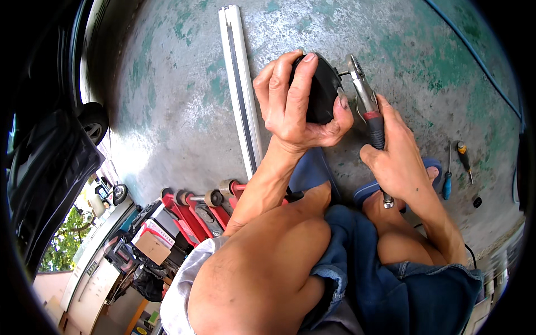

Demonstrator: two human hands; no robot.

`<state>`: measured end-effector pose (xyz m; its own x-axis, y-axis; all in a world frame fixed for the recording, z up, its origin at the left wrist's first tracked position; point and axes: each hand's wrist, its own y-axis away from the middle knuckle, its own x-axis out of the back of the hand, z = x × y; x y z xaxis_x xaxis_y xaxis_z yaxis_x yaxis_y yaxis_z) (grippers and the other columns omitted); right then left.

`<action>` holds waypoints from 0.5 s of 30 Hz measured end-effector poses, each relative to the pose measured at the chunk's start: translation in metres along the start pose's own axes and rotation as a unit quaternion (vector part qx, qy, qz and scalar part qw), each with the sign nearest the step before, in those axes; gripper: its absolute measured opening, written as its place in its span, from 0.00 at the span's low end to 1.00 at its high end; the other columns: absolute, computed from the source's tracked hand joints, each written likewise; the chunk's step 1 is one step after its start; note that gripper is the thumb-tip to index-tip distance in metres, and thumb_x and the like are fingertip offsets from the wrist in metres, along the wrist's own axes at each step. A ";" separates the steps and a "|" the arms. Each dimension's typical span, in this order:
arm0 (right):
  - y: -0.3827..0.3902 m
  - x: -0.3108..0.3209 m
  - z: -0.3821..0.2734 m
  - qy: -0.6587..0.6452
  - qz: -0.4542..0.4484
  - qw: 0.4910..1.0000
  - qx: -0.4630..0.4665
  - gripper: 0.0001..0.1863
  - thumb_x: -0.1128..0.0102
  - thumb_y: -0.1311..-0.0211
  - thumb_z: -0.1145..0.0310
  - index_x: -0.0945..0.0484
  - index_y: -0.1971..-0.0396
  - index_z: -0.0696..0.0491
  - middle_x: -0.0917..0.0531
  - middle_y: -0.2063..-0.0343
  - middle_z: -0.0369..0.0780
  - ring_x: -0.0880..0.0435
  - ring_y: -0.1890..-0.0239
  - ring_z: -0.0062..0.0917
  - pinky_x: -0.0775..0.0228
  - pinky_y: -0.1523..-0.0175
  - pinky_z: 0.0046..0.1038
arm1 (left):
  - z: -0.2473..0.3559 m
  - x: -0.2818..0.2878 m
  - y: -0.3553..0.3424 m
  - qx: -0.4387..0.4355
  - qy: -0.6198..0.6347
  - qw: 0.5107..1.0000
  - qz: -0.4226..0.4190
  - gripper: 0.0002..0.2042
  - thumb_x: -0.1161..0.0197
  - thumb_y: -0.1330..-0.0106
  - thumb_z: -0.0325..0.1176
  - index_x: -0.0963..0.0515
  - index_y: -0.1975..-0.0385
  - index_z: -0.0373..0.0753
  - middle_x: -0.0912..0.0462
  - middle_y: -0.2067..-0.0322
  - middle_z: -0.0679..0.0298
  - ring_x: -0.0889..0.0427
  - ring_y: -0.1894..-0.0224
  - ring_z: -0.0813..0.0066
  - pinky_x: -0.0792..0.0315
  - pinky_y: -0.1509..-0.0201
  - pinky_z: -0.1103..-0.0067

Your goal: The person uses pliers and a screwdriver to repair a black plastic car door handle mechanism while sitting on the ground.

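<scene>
My left hand (296,109) is wrapped round a rounded black part (322,95), its fingers over the top and its thumb along the near right side. I cannot tell exactly what this part is. My right hand (399,159) grips a ratchet wrench (363,89) by its black and red handle. The ratchet's chrome head stands close to the right side of the part, with a thin metal piece between the two. Below my right palm a second chrome end of the tool sticks out. Both hands are above the floor, in front of my knees.
A long silver metal rail (237,72) lies on the worn green-grey floor. Red floor-jack parts (195,218) stand left of my leg. To the right lie a blue screwdriver (447,181) and a yellow-black screwdriver (463,156). A blue hose (474,53) crosses the far right; a dark car (50,156) is at left.
</scene>
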<state>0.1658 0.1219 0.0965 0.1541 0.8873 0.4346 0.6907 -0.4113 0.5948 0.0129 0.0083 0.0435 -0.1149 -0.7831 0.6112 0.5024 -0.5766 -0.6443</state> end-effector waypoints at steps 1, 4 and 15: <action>-0.001 0.001 -0.002 0.000 -0.006 1.000 -0.005 0.44 0.38 0.50 0.72 0.45 0.31 0.68 0.29 0.42 0.62 0.28 0.39 0.57 0.35 0.34 0.44 | -0.001 0.001 0.001 -0.006 0.003 1.000 0.004 0.30 0.36 0.59 0.32 0.20 0.49 0.28 0.17 0.54 0.47 0.20 0.51 0.51 0.30 0.41 0.65; 0.002 0.004 -0.006 0.008 -0.015 1.000 -0.019 0.44 0.38 0.50 0.71 0.45 0.31 0.67 0.29 0.41 0.62 0.28 0.39 0.57 0.35 0.34 0.44 | -0.004 0.001 0.000 -0.016 0.004 1.000 0.015 0.29 0.34 0.59 0.37 0.18 0.51 0.33 0.19 0.54 0.46 0.23 0.54 0.51 0.27 0.46 0.64; 0.003 0.001 -0.007 0.009 0.000 0.999 -0.034 0.45 0.40 0.54 0.73 0.42 0.31 0.63 0.28 0.41 0.57 0.29 0.38 0.54 0.38 0.33 0.39 | -0.001 0.006 -0.004 -0.046 -0.024 0.999 0.006 0.29 0.38 0.55 0.33 0.21 0.49 0.25 0.16 0.55 0.44 0.18 0.52 0.53 0.32 0.39 0.64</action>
<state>0.1629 0.1197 0.1035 0.1411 0.8833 0.4471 0.6414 -0.4256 0.6384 0.0096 0.0053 0.0494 -0.0660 -0.7794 0.6230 0.4222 -0.5876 -0.6903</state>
